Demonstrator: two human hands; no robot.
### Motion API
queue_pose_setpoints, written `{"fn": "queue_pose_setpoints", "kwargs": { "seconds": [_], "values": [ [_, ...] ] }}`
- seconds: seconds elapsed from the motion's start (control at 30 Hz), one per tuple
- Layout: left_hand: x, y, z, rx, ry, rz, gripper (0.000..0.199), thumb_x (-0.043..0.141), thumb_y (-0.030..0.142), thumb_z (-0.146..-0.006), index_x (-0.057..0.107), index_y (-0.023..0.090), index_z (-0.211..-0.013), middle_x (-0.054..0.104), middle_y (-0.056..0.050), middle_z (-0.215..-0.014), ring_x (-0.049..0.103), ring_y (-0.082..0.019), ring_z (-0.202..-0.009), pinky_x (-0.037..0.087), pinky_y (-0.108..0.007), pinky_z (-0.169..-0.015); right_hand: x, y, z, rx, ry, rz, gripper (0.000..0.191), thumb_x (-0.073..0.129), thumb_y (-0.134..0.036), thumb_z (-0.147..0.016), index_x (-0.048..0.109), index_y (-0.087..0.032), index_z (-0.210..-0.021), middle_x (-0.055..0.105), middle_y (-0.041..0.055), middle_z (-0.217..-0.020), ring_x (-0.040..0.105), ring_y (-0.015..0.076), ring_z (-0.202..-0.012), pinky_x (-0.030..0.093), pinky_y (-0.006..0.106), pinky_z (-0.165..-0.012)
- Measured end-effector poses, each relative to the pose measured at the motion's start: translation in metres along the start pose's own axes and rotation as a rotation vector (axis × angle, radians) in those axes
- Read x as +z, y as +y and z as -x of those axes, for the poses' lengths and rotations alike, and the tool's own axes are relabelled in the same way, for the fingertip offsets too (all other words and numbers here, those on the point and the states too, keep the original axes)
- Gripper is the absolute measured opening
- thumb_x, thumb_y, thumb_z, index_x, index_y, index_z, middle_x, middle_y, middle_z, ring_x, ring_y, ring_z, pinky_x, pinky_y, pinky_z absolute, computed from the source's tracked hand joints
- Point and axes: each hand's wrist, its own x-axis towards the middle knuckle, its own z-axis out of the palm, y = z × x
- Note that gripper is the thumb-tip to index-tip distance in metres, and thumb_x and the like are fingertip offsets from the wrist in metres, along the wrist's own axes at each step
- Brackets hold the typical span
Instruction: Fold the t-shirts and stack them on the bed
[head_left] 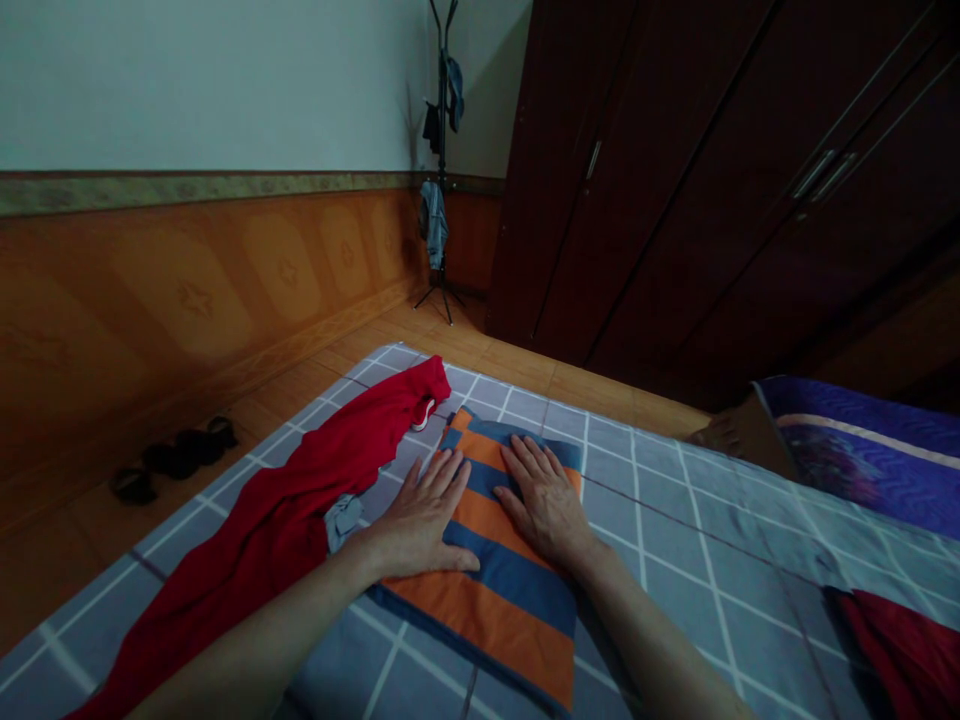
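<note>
A folded cloth item with orange and blue stripes (517, 585) lies flat on the grey checked bed cover (660, 540); what kind of garment it is I cannot make out. My left hand (427, 515) rests palm down on its left side, thumb stretched toward the middle. On the upper right part lies my right hand (544, 500), also flat with the fingers extended. Neither hand grips anything. Just left of the folded cloth, a long crumpled red garment (300, 510) stretches diagonally, with a small pale grey bit of cloth (343, 520) beside it near my left wrist.
Another dark red cloth (911, 650) lies at the bed's right. Beyond the bed stand a dark wardrobe (637, 180) and a coat rack (442, 150) with hung items. Dark shoes (180, 455) are on the floor at left. A purple-blue quilted item (870, 450) sits at right.
</note>
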Motion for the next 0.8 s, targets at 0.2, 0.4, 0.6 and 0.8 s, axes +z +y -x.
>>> {"fn": "queue_pose_setpoints", "kwargs": {
  "seconds": [0.2, 0.4, 0.6, 0.8],
  "values": [
    [0.0, 0.053, 0.023, 0.228, 0.122, -0.006, 0.066, 0.059, 0.038, -0.086, 0.033, 0.016, -0.143, 0.028, -0.016, -0.15, 0.019, -0.029, -0.14, 0.018, -0.048, -0.113, 0.005, 0.002, 0.003, -0.005, 0.036, -0.041, 0.051, 0.044, -0.039, -0.093, 0.046, -0.012, -0.136, 0.039, 0.013, -0.145, 0.03, 0.0291, -0.135, 0.026, 0.048, -0.11],
    [0.041, 0.103, 0.042, 0.431, 0.028, -0.076, 0.071, 0.049, 0.054, -0.087, 0.038, 0.008, -0.14, 0.034, -0.022, -0.145, 0.027, -0.037, -0.136, 0.024, -0.05, -0.109, 0.006, 0.022, 0.003, 0.209, 0.194, -0.104, 0.047, 0.046, -0.037, -0.091, 0.053, -0.009, -0.128, 0.044, 0.0163, -0.14, 0.038, 0.0291, -0.128, 0.03, 0.044, -0.107],
    [0.083, 0.116, 0.047, 0.298, 0.279, -0.258, 0.049, 0.04, 0.039, -0.095, 0.045, 0.011, -0.136, 0.044, -0.017, -0.141, 0.036, -0.031, -0.132, 0.027, -0.045, -0.108, -0.009, 0.051, 0.006, 0.529, 0.16, -0.138, 0.044, 0.052, -0.038, -0.086, 0.06, -0.01, -0.118, 0.061, 0.0176, -0.115, 0.051, 0.0298, -0.112, 0.038, 0.041, -0.098],
    [0.084, 0.138, 0.052, 0.197, 0.252, -0.349, 0.044, 0.038, 0.012, -0.092, 0.044, 0.012, -0.136, 0.049, -0.016, -0.136, 0.044, -0.029, -0.124, 0.038, -0.043, -0.099, -0.018, 0.055, 0.008, 0.634, 0.096, -0.255, 0.046, 0.056, -0.043, -0.079, 0.062, -0.013, -0.114, 0.068, 0.0145, -0.093, 0.064, 0.0283, -0.09, 0.048, 0.037, -0.077]
  ]
}}
